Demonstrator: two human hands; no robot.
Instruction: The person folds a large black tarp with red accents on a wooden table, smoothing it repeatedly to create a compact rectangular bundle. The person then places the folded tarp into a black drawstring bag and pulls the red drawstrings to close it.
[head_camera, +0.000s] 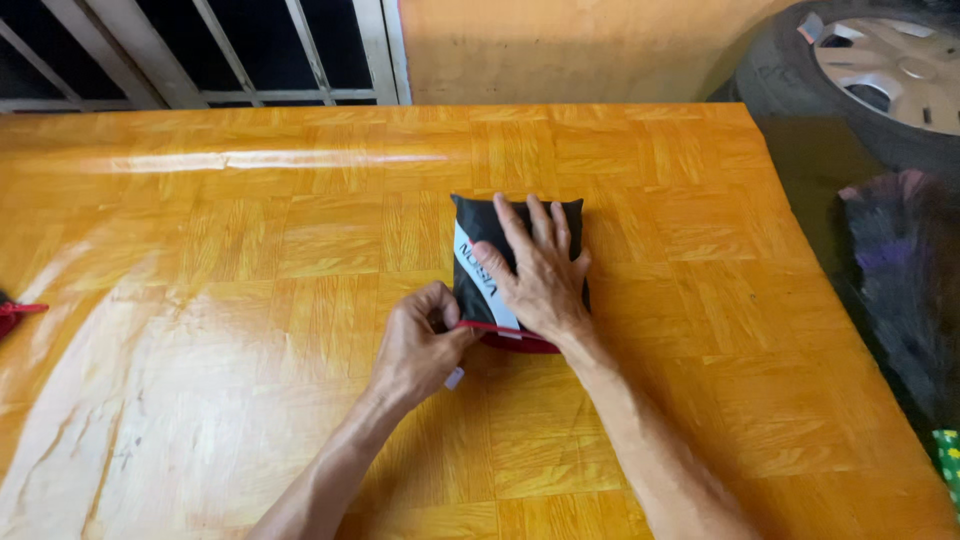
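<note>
Head view: right hand (540, 275) lies flat and open on black pouch (475, 225); left hand (418, 345) pinches its red drawstring (490, 328).

folded pouch (478, 232): black, white panel, red near edge | drawstring (488, 327): red | table (250, 250): glossy orange-yellow wood parquet pattern | far wall (560, 45): orange | window bars (200, 50): pale grey | far-right tyre (800, 85): black, silver wheel cover
</note>
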